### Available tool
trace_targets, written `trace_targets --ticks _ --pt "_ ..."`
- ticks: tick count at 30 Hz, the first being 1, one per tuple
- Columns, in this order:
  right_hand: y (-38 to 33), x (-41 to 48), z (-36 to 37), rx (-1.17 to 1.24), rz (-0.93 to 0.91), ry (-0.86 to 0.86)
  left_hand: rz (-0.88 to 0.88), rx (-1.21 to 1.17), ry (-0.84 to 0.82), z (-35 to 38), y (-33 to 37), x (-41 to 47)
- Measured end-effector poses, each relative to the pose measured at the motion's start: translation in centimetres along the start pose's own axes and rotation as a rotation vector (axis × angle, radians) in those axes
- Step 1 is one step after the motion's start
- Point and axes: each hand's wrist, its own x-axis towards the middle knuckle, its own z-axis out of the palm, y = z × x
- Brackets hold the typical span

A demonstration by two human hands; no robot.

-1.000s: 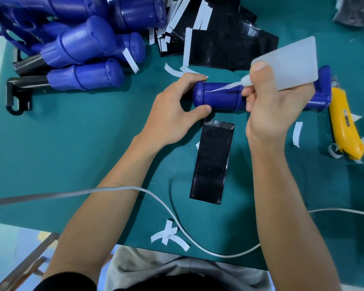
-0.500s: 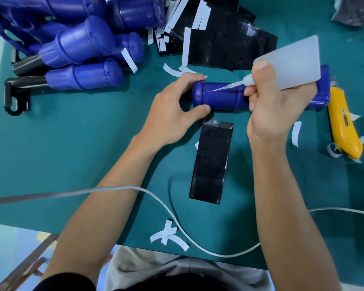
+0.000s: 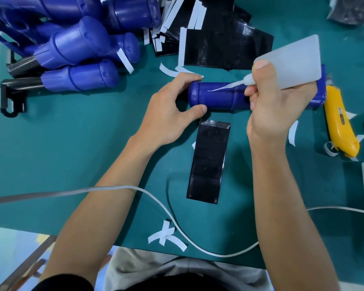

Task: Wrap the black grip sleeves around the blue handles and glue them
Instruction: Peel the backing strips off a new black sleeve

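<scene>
Little has moved since the earlier frames. Your right hand (image 3: 271,110) keeps the glue bottle (image 3: 296,61) at the same tilt. The nozzle (image 3: 225,87) tip stays on the upper face of the blue handle (image 3: 219,99), near its left end. Any travel along the handle is too small to confirm. This suggests the glue run is pausing at its end point rather than mid-stroke. No glue line shows on the blue surface, so coverage cannot be verified.

Grip state:
- Left hand (image 3: 168,114): thumb and fingers curled around the handle's left end cap, steadying it on the green table (image 3: 72,154).
- Right hand: fingers pinching the bottle at its neck, thumb on top.

Location of parts:
- The handle lies horizontally, just above the centre of the frame.
- The black sleeve (image 3: 208,162) lies flat and unwrapped just below it, with a glossy strip along its top edge. It is close to the handle but apparently not touching.

Wrapping has not yet begun. Keep your left-hand hold so the handle cannot roll while glue is applied.

Further work waits in the pile of handles (image 3: 78,43) at upper left and the stack of sleeves (image 3: 219,45) at upper centre.
</scene>
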Motion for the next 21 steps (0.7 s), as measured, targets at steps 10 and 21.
trace_targets --ticks 10,21 --pt "-0.10 0.12 -0.32 0.012 0.013 0.033 0.011 -0.002 0.012 0.21 -0.14 -0.05" --pt "-0.22 0.43 -0.65 0.045 0.020 0.075 0.017 -0.005 0.011 0.13 -0.14 -0.01"
